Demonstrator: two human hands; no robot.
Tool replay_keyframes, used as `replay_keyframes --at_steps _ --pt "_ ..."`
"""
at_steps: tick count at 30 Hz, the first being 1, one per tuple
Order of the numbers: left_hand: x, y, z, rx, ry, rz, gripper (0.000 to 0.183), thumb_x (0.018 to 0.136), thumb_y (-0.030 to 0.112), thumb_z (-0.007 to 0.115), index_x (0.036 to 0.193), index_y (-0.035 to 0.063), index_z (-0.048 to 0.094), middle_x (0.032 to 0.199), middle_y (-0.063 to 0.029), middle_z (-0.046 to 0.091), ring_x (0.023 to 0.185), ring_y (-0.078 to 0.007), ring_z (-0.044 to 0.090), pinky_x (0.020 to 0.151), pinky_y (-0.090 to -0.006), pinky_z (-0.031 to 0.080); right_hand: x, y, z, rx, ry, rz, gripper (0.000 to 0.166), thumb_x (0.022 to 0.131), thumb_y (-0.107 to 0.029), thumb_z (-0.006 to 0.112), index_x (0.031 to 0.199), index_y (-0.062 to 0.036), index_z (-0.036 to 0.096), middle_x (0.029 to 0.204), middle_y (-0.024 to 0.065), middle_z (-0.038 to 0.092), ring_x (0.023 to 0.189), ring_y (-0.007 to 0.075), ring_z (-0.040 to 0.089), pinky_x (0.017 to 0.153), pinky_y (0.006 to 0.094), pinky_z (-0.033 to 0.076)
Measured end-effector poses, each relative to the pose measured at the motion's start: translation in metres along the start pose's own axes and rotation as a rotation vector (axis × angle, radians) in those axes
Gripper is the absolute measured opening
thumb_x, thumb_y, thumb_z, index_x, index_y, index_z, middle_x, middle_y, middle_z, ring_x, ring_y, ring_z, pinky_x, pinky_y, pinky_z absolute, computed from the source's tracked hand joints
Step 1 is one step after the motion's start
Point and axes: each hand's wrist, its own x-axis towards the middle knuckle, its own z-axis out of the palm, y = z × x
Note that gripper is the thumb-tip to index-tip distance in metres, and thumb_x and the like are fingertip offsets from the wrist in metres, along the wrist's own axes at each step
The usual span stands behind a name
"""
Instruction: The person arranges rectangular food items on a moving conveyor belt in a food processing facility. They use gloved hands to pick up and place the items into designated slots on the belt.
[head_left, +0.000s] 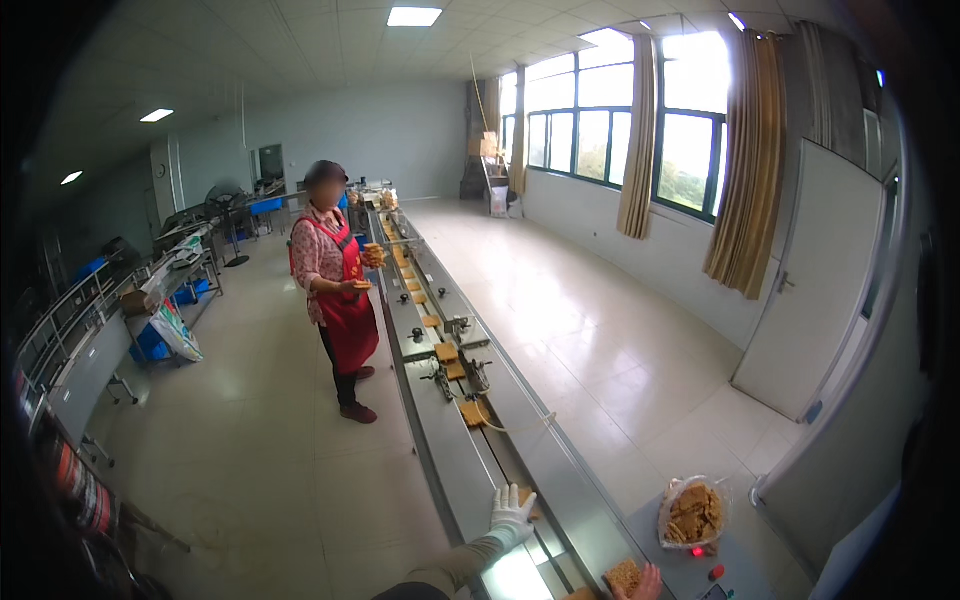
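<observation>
My left hand (513, 513), in a white glove, reaches over the long metal conveyor (505, 465) with its fingers spread, against a square brown snack slab (525, 501) in the channel. Part of that slab is hidden by the fingers. At the bottom edge, my right hand (642, 583), bare, touches a crumbly square slab (623, 577) on the conveyor's right side; its grip is partly cut off by the frame. More slabs (474, 413) lie in a line farther up the channel.
A co-worker in a red apron (352, 330) stands left of the conveyor, holding slabs in both hands. Clamps (478, 375) and a pale hose (517, 430) sit over the channel. At lower right, a plastic-lined container (694, 517) holds broken pieces near a red button (716, 572).
</observation>
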Motion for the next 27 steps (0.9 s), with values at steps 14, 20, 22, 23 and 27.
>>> replay_keyframes --at_steps 14,20,22,23,27 --pt "-0.077 0.063 0.008 -0.247 -0.033 0.365 0.081 0.087 0.069 0.033 0.145 0.0121 0.030 0.129 -0.0218 0.045 0.107 -0.0381 0.052 0.097 -0.0435 0.038 -0.041 0.053 0.034 -0.006 0.553 0.181 0.039 0.094 -0.032 0.044 0.111 -0.0012 0.060 0.108 0.0242 0.059 0.103 0.0413 0.053 0.090 0.0495 0.040" --pt "-0.024 0.020 0.033 -0.219 0.124 0.203 0.070 0.090 0.052 0.044 0.144 0.0105 0.031 0.144 -0.0247 0.031 0.136 -0.0398 0.025 0.114 -0.0455 0.014 -0.039 0.038 0.018 -0.147 0.415 0.096 0.038 0.094 -0.030 0.045 0.116 -0.0013 0.057 0.113 0.0234 0.057 0.106 0.0411 0.051 0.093 0.0490 0.038" --pt "-0.004 0.008 0.022 -0.089 0.107 0.071 0.075 0.084 0.047 0.053 0.147 0.0147 0.027 0.150 -0.0260 0.021 0.141 -0.0391 0.016 0.115 -0.0478 0.002 -0.042 0.055 0.024 -0.165 0.420 0.080 0.037 0.093 -0.029 0.045 0.115 -0.0015 0.057 0.113 0.0242 0.057 0.106 0.0410 0.050 0.093 0.0493 0.038" --pt "0.000 0.004 0.014 -0.083 0.073 0.032 0.077 0.083 0.046 0.054 0.147 0.0150 0.026 0.150 -0.0263 0.020 0.141 -0.0395 0.016 0.115 -0.0478 0.002 -0.041 0.061 0.026 -0.173 0.419 0.071 0.037 0.093 -0.029 0.046 0.115 -0.0016 0.057 0.113 0.0245 0.057 0.106 0.0410 0.050 0.093 0.0495 0.038" --pt "-0.008 0.009 -0.005 -0.133 -0.063 0.046 0.082 0.076 0.044 0.060 0.146 0.0154 0.028 0.146 -0.0286 0.025 0.137 -0.0418 0.020 0.113 -0.0488 0.007 -0.041 0.046 0.014 -0.210 0.385 0.183 0.034 0.091 -0.029 0.048 0.110 -0.0024 0.060 0.106 0.0241 0.060 0.100 0.0415 0.053 0.087 0.0506 0.040"
